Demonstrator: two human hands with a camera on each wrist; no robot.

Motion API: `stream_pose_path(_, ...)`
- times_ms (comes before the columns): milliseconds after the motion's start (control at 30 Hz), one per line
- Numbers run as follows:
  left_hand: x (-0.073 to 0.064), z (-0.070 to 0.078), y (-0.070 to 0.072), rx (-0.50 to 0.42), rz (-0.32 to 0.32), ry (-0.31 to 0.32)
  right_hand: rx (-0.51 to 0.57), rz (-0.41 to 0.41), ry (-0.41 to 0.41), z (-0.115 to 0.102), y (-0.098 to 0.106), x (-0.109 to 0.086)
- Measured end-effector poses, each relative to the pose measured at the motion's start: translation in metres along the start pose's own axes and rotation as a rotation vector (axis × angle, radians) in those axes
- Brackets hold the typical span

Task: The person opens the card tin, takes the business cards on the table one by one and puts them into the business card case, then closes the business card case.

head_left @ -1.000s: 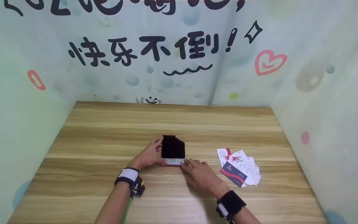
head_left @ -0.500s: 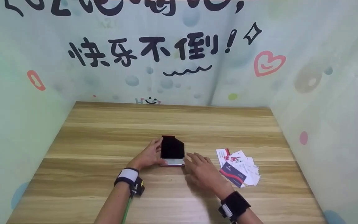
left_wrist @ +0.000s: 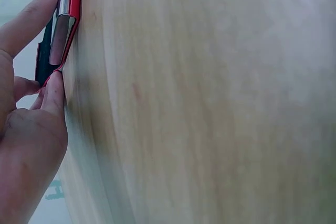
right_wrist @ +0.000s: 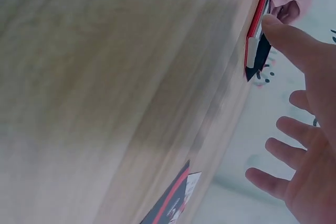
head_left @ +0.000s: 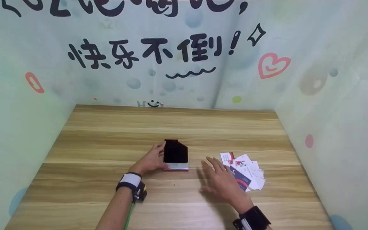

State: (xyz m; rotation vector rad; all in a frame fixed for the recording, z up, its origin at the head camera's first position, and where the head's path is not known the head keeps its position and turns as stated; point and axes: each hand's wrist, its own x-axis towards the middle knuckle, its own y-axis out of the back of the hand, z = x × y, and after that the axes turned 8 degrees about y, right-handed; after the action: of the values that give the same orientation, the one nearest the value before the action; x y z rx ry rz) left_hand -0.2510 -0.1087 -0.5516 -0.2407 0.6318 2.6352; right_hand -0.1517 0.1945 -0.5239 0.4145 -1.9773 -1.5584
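A business card case [head_left: 176, 152] lies unfolded near the middle of the table, its black lid lining at the back and a silvery compartment at the front. In the left wrist view the case [left_wrist: 65, 30] shows its red outer cover. My left hand [head_left: 149, 160] grips its left side, thumb on the compartment and fingers behind at the hinge. My right hand [head_left: 225, 183] is apart from the case with fingers spread, holding nothing. It overlaps the left edge of a fanned pile of business cards [head_left: 253, 172], dark blue one on top. The right wrist view shows this hand [right_wrist: 315, 135] open above the table.
The wood-grain table [head_left: 107, 127] meets a printed backdrop [head_left: 152, 86] at the back and on both sides. Each wrist wears a strapped camera, with a green cable [head_left: 129, 215] running along the left forearm.
My right hand has left the case's front right corner and moved right towards the cards, its fingers spreading. The left hand keeps its grip, and the case stays in place.
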Motion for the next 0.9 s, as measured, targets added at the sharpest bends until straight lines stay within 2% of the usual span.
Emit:
stream_pose_path(200, 0.001, -0.002, -0.002, 0.008, -0.011, -0.023, 0.010, 0.045, -0.018, 0.007, 0.005, -0.018)
stream_pose_path(433, 0.001, -0.002, -0.002, -0.005, -0.003, -0.003, 0.000, 0.045, -0.070, 0.017, 0.011, -0.031)
stream_pose_path(633, 0.000, 0.000, -0.002, 0.010, 0.004, -0.007, 0.009, 0.057, -0.083, 0.027, 0.014, -0.042)
stream_pose_path(900, 0.001, 0.000, -0.002, 0.031, 0.012, -0.024, -0.057, 0.074, -0.110, 0.037, 0.013, -0.055)
